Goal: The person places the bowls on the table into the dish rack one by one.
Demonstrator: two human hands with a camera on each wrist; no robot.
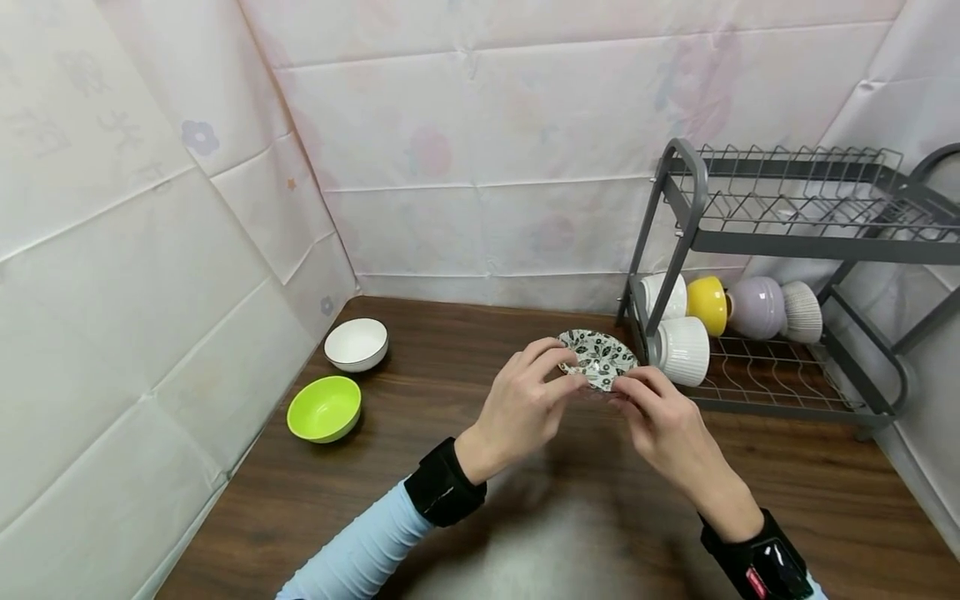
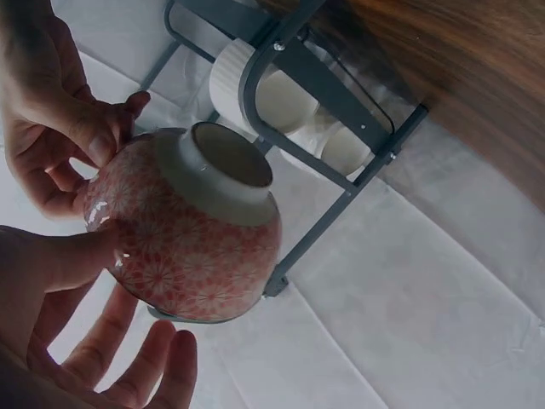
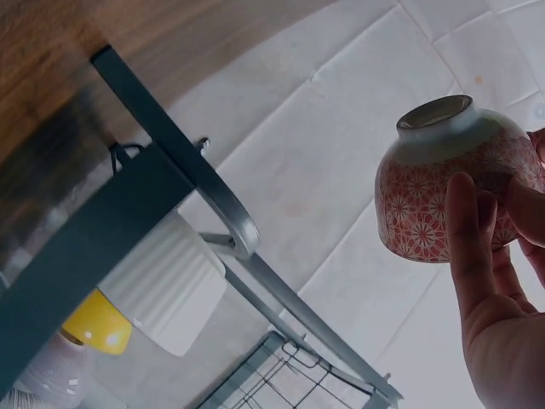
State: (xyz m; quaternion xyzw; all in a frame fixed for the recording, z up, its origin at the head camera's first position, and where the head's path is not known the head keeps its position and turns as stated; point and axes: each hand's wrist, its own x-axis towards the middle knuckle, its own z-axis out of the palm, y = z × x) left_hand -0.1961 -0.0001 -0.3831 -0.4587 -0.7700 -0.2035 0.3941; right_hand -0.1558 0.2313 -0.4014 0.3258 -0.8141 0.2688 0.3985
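Observation:
Both hands hold a small bowl between them, above the table beside the rack. Its inside carries a dark floral pattern on white. In the left wrist view the bowl shows a red flower-patterned outside and a pale foot ring. My left hand grips the left side, thumb on the outer wall and fingers at the rim. From the right, my right hand pinches the near right edge; its fingers lie against the red wall in the right wrist view.
A two-tier grey dish rack stands at the right. Its lower shelf holds white ribbed cups, a yellow cup and a lilac cup. At the left of the table sit a white bowl and a green bowl.

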